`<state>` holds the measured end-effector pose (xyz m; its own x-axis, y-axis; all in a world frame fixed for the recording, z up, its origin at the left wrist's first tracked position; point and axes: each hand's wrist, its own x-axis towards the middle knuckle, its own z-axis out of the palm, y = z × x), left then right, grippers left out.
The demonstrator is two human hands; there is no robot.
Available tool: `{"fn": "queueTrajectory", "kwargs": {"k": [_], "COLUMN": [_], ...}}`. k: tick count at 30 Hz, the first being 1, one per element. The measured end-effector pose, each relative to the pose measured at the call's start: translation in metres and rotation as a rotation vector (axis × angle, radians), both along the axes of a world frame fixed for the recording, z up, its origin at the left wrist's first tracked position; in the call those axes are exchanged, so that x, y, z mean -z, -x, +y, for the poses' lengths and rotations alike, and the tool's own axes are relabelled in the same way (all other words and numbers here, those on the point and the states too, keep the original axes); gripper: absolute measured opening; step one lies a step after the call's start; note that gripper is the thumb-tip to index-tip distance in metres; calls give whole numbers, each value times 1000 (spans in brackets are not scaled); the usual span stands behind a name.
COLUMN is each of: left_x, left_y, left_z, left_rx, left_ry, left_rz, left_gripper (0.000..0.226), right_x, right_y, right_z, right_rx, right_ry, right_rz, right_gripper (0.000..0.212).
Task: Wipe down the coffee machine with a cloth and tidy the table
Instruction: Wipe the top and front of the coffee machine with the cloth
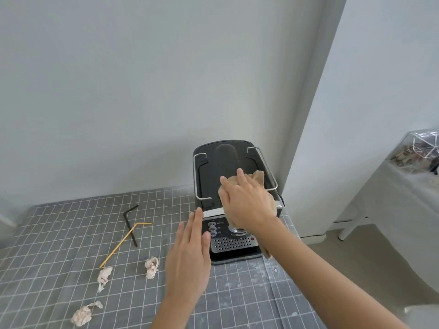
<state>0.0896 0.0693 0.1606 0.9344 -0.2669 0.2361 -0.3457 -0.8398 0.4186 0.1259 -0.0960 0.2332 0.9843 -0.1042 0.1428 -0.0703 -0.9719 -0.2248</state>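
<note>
A black coffee machine [228, 186] stands right of centre in the frame, at the far right of the worktop [59, 233], which wears a grey cloth with a white grid. The machine's flat top is dark, with a rounded hump toward the back and a thin metal rail bent along each side. Below a silver strip its front panel carries a column of small round buttons, a dial, a red light and a perforated metal grille over a black base. The right hand [249, 200] lies palm down on the front right part of the top, fingers straight and slightly spread, pressing a crumpled tan cloth [257, 178] against the surface; the cloth bunches out beyond the fingertips and a strip of it hangs below the wrist, beside the machine's right side. The left hand [190, 260] is flat with fingers straight and close together, its fingertips at the machine's front left corner. In the lower left of the frame three crumpled pinkish paper wads [152, 267] lie apart on the worktop. Above them, left of centre, a black bendy straw [129, 222] and a yellow bendy straw [121, 243] lie crossing each other.
</note>
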Motion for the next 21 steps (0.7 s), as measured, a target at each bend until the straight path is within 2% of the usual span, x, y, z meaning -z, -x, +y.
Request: {"fn": "queueTrajectory", "kwargs": {"k": [3, 6, 8, 11, 15, 17, 19, 21], "left_x": [-1, -3, -2, 0, 1, 1, 0, -1], "left_y": [2, 4, 4, 3, 3, 4, 6, 6], "left_z": [2, 3, 1, -2, -4, -4, -4, -4], "left_rx": [10, 24, 22, 35, 40, 34, 30, 26], "left_ry": [22, 44, 34, 30, 26, 10, 6, 15], "left_rz": [10, 21, 18, 2, -16, -30, -39, -33], "left_gripper": [53, 53, 53, 55, 56, 56, 55, 55], "right_x": [16, 34, 43, 56, 57, 55, 48, 35], "right_y": [6, 29, 47, 68, 74, 78, 90, 98], "right_z": [1, -15, -30, -60, -87, -103, -120, -128], "right_rx": [-52, -222, -320, -355, -368, -290, -66, 135], "right_ry": [40, -117, -132, -122, -119, -226, -432, -558], "right_rz": [-165, -438, -520, -561, -491, -436, -338, -343], "right_gripper": [38, 26, 22, 26, 32, 31, 36, 34]}}
